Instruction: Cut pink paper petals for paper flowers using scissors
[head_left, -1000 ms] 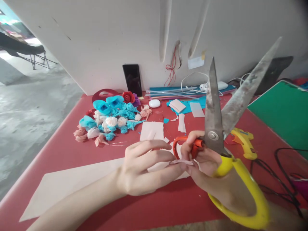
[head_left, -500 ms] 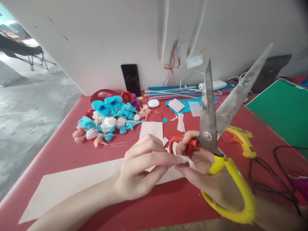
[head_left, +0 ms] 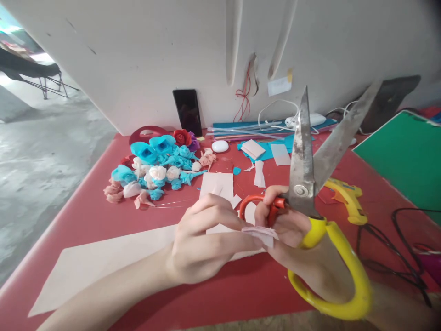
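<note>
Between the thumb and fingers of my left hand is a small folded piece of pale pink crepe paper. My right hand has its fingers through the handles of a pair of scissors, one loop red and one yellow. Its blades point up and stand apart, with no paper between them. My right thumb touches the right end of the folded piece. Under my hands lies a long pale paper strip, and a smaller pale sheet is just beyond my left fingers.
Blue, white and pink paper flowers are heaped at left. A phone leans on the wall behind them. A yellow glue gun with a black cord lies right, near a green board. Paper scraps dot the red table.
The folded paper has turned up and shows more between my fingertips. My right hand and the scissors have shifted slightly right.
</note>
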{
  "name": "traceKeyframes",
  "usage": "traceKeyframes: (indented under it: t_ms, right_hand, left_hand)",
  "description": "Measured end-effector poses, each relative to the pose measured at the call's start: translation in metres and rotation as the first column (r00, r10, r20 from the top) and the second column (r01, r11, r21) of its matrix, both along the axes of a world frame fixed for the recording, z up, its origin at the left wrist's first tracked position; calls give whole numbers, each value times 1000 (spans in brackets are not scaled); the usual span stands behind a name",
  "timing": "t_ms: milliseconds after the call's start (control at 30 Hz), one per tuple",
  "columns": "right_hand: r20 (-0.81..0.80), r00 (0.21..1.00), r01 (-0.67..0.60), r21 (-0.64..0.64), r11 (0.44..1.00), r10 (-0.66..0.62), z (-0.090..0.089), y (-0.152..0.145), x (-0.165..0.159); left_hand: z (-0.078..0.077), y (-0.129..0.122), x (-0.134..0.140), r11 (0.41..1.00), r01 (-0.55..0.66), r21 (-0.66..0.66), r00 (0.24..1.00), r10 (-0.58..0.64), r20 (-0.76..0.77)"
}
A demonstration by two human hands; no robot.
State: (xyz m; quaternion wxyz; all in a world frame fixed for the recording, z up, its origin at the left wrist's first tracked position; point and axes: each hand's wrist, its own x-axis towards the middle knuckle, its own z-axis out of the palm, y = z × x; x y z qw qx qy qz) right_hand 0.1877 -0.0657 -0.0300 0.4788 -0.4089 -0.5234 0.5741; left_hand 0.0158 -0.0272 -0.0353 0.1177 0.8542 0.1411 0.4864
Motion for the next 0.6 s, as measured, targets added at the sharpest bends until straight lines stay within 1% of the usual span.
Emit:
traceKeyframes:
  t_ms: [133, 267, 433, 600]
  right_hand:
    - [42, 999, -22, 27, 999, 21, -7, -1, 2]
    - [-8, 1000, -17, 25, 1000, 18, -13, 1, 1]
    - [-23, 1000, 2, 58, 998, 0, -11, 2, -2]
    - [18, 998, 54, 112, 992, -57, -14, -1, -3]
  left_hand:
    - [-2, 1, 0, 998, 40, -46, 999, -38, 26]
    - [-3, 1, 1, 993, 65, -95, 997, -60, 52]
    - [-4, 0, 1, 996, 57, -70, 998, -54, 44]
    - [-3, -1, 3, 995, 22, -96, 998, -16, 67]
